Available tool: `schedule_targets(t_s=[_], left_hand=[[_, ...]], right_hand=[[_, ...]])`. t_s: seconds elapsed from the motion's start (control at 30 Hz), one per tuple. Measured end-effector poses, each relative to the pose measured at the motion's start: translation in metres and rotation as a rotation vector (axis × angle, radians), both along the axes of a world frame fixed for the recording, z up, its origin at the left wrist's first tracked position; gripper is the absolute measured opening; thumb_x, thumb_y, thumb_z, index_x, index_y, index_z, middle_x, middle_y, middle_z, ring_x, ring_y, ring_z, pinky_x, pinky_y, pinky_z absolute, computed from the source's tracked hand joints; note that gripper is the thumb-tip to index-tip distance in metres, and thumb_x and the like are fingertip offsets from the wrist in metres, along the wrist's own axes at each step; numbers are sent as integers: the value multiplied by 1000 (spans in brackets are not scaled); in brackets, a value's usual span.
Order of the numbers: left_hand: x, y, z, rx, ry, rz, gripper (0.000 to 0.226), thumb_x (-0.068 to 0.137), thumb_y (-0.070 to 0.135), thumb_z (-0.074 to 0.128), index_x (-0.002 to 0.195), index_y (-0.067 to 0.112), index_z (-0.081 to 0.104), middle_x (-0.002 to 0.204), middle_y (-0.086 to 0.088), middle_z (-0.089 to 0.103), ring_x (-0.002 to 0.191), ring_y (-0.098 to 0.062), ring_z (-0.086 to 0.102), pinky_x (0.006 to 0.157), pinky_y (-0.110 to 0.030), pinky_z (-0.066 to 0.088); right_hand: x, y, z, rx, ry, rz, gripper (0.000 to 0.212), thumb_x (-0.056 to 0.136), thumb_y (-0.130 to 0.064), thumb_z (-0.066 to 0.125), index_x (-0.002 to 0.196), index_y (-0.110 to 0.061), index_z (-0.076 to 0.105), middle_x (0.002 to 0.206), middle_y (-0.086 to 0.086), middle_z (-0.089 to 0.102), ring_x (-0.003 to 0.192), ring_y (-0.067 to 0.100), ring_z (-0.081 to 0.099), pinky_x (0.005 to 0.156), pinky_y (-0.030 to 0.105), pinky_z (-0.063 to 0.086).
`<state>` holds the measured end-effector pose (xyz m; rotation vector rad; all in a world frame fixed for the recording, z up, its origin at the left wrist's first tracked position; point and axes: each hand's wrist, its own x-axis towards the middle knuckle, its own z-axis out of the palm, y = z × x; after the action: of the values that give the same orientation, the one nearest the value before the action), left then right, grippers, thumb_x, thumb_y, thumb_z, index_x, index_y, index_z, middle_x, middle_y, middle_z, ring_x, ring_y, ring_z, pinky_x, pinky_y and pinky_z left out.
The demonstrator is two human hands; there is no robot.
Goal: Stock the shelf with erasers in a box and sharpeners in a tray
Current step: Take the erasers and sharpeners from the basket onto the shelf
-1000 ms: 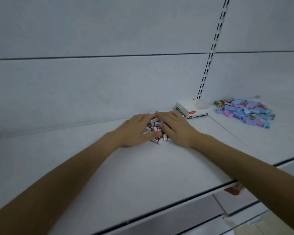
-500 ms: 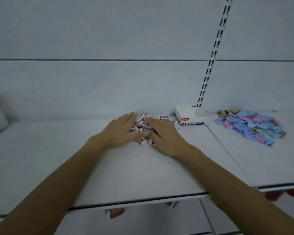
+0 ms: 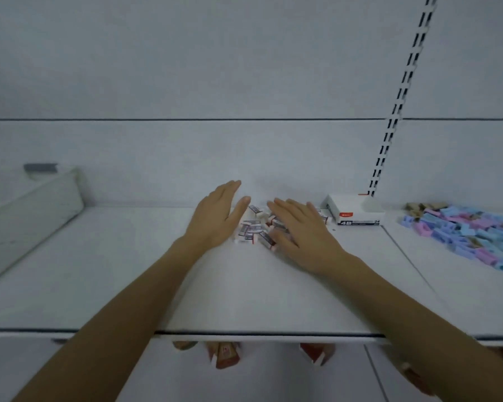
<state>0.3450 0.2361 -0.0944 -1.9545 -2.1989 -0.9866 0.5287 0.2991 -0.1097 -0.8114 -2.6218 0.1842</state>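
- Erasers (image 3: 254,227), small white blocks in printed sleeves, lie heaped on the smooth white shelf (image 3: 244,291) between both hands.
- Left hand (image 3: 215,217): grip spread, fingers straight, beside the heap.
- Right hand (image 3: 301,232): grip spread flat over the heap's right side.
- White box (image 3: 357,211) just right; pastel sharpeners (image 3: 465,230) beyond.

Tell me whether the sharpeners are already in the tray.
No: the sharpeners lie in a loose heap on the bare shelf at the right, far from the tray at the left.
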Motion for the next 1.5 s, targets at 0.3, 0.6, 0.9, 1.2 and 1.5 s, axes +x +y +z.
schedule_targets(t_s=[0.3, 0.6, 0.9, 1.2, 1.5], left_hand=[[-122, -107, 84, 19, 306, 197, 51, 98, 39, 33, 141, 12, 34, 148, -6, 33, 135, -23, 31, 109, -32, 23], [-264, -247, 117, -35, 192, 309, 43, 99, 26, 37, 139, 11, 34, 146, -9, 30, 124, -23, 43, 101, -28, 33], [-348, -254, 108, -265, 215, 256, 38, 96, 22, 45, 133, 14, 43, 137, -8, 43, 111, -19, 54, 89, -24, 36], [-375, -183, 88, -556, 395, -69, 35, 94, 14, 48, 129, 16, 50, 134, -3, 48, 113, -16, 53, 96, -25, 37], [-389, -121, 65, -749, 484, -334, 45, 93, 9, 44, 136, 18, 43, 140, -2, 44, 118, -18, 48, 95, -23, 35]], right_hand=[[-117, -75, 54, 92, -39, 235, 51, 98, -36, 34, 145, -21, 22, 150, -1, 28, 138, 18, 23, 112, 28, 8], [-268, -172, 92, 35, -58, 461, 51, 97, -37, 33, 145, -24, 20, 150, -1, 28, 134, 14, 30, 106, 22, 21], [-359, -158, 110, -49, -166, 424, 47, 97, -35, 36, 142, -23, 28, 140, 2, 42, 119, 16, 46, 93, 22, 32], [-408, -98, 99, 2, -270, 315, 32, 94, -26, 48, 124, -18, 53, 125, 0, 56, 94, 5, 43, 77, 15, 29], [-416, -100, 93, -62, -179, 223, 24, 91, -22, 52, 113, -19, 63, 102, -8, 55, 90, 10, 50, 70, 15, 28]])
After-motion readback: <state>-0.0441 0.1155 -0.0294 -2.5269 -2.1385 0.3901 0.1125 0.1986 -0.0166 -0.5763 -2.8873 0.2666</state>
